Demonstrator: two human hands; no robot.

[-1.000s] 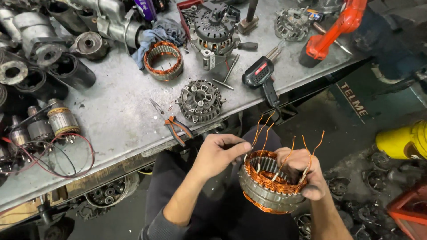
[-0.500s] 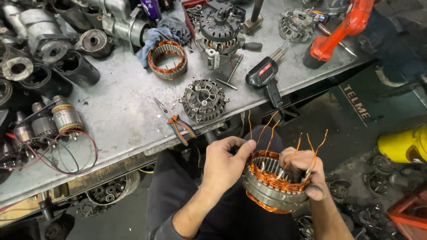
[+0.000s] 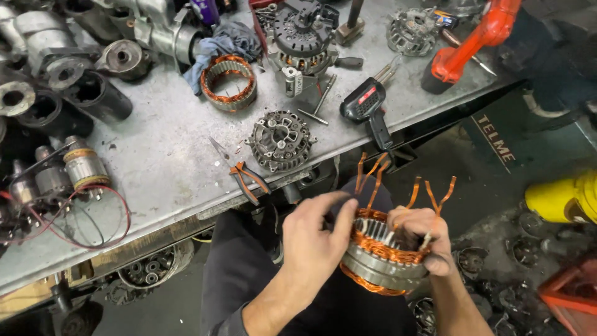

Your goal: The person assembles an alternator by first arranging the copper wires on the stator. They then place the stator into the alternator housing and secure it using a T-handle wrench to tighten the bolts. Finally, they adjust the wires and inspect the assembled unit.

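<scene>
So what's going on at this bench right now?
A person is holding a copper-wound stator ring over their lap with both hands. The left hand grips its near side and the right hand its far side, with bare copper leads sticking up. On the metal bench lie pliers, a second stator and a soldering gun.

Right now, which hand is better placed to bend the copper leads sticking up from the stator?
Probably the left hand: its fingers curl over the stator rim beside the nearer copper leads, while the right hand grips the ring's far side, supporting it.
</scene>
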